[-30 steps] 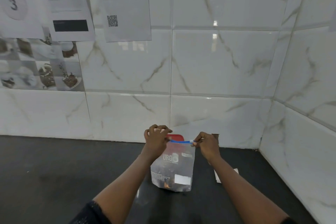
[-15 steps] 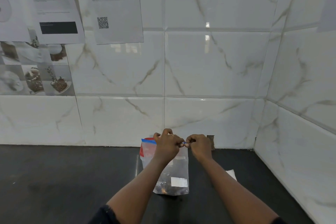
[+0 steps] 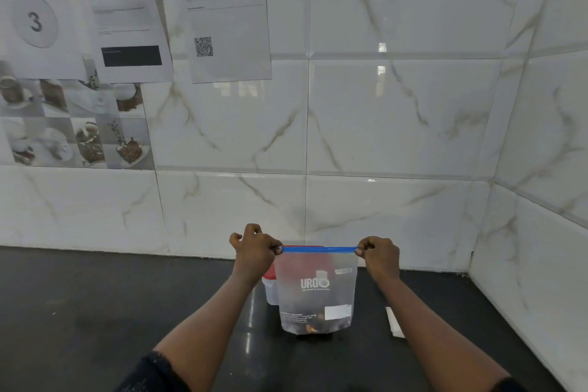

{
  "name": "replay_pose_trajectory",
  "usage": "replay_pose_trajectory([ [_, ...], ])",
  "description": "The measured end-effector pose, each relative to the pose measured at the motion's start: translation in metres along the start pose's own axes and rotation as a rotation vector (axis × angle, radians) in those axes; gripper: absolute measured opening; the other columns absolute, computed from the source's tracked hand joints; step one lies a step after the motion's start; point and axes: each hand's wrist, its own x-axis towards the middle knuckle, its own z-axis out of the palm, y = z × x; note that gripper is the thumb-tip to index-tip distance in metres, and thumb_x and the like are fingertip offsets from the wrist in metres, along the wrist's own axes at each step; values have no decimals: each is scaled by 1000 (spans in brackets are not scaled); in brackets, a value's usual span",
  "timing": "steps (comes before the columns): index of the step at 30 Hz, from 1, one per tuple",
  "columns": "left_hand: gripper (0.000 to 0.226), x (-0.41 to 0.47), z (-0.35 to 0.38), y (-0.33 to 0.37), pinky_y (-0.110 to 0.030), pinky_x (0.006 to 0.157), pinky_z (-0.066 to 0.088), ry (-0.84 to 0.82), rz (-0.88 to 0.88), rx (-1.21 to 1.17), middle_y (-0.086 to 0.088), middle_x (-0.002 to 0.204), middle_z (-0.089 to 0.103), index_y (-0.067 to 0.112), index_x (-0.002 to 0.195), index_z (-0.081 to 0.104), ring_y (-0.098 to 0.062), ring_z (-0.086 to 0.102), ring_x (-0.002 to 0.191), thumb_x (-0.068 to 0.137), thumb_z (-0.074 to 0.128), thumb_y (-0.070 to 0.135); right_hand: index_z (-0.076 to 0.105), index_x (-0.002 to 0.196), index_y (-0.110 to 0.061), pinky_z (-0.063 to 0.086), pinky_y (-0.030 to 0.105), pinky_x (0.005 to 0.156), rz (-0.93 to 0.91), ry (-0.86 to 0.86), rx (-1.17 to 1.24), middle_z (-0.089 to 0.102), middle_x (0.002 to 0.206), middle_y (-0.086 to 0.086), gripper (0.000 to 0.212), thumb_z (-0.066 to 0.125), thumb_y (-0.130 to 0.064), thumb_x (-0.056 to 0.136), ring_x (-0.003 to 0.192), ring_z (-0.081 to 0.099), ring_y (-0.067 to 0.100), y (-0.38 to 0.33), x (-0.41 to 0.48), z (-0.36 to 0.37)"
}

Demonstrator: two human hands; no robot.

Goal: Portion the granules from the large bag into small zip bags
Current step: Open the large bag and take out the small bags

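Observation:
A frosted zip bag [image 3: 316, 289] with a blue seal strip and white "URGO" print stands upright on the black counter [image 3: 95, 312], with a little dark and orange content at its bottom. My left hand [image 3: 254, 251] pinches the left end of the blue strip. My right hand [image 3: 380, 256] pinches the right end, and the strip is stretched straight between them. Behind the bag stands a clear tub with a red lid [image 3: 269, 283], mostly hidden by the bag.
A flat white strip [image 3: 394, 323] lies on the counter right of the bag. Marble-tiled walls meet in a corner at the right. Printed sheets [image 3: 127, 16] hang on the wall at upper left.
Half a second ago my left hand was next to my right at the strip's right end. It has slid back to the left end, and the strip is now stretched straight.

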Motion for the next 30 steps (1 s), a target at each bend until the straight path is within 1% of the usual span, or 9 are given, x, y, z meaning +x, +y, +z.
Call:
replay_pose_trajectory([
  [5, 26, 2, -7, -3, -30, 71, 5, 23, -28, -5, 13, 91, 63, 32, 100, 72, -11, 33, 117, 91, 51, 19, 61, 59, -13, 44, 23, 66, 23, -66, 117, 60, 61, 0, 29, 66, 10, 76, 69, 55, 19, -4, 0, 4],
  [7, 24, 2, -8, -7, -28, 68, 3, -27, -27, -10, 14, 93, 57, 33, 104, 70, -11, 31, 120, 92, 53, 23, 64, 64, -9, 47, 19, 63, 22, -106, 145, 61, 65, 5, 23, 68, 10, 76, 70, 58, 19, -2, 0, 4],
  [9, 23, 2, -7, -10, -31, 74, 6, -88, -31, -27, 11, 102, 55, 32, 108, 69, -11, 29, 124, 92, 54, 27, 68, 75, 0, 42, 4, 50, 18, -138, 150, 59, 63, 2, 10, 68, 10, 78, 62, 55, 12, 1, -3, 3],
  [12, 26, -2, -5, -9, -35, 87, 14, -141, -51, -73, 7, 117, 50, 34, 115, 64, -13, 25, 129, 90, 57, 32, 68, 83, 0, 37, -1, 43, -10, -153, 119, 56, 63, -2, 7, 68, 7, 80, 59, 50, 3, 2, -6, 3],
  [17, 43, -5, -1, 12, -34, 93, 14, -89, 83, -34, 19, 137, 45, 38, 129, 51, -11, 25, 132, 87, 56, 48, 66, 97, 3, 37, -3, 46, -34, -151, 81, 61, 87, 8, 19, 70, 4, 79, 76, 55, 15, 0, -9, 3],
  [21, 31, -3, 20, 50, -30, 90, 23, 43, 281, -76, 14, 128, 55, 32, 123, 59, -13, 40, 124, 92, 53, 35, 64, 102, 3, 39, 2, 54, -38, -100, 84, 64, 100, 11, 24, 71, 1, 79, 86, 54, 15, 7, -4, -7],
  [23, 26, -8, 29, 69, -32, 90, 32, 83, 361, -163, 6, 120, 63, 25, 115, 66, -18, 50, 115, 90, 58, 26, 65, 102, 2, 40, 11, 66, -35, -89, 86, 65, 100, 10, 23, 71, -1, 80, 86, 54, 14, 11, -2, -14],
  [27, 19, -20, 67, 106, -37, 75, 53, -2, 490, -252, -3, 91, 72, 15, 92, 74, -27, 65, 84, 76, 64, 16, 67, 98, 0, 37, 18, 74, 46, -18, 56, 67, 97, 11, 15, 68, -2, 82, 84, 58, 15, 47, 5, -35],
  [30, 23, -28, 96, 128, -32, 81, 48, -95, 506, -274, -7, 98, 71, 12, 100, 73, -28, 63, 91, 82, 58, 12, 68, 94, 0, 37, 21, 74, 161, 38, 46, 68, 96, 11, 14, 70, -4, 81, 84, 57, 16, 83, 9, -50],
])
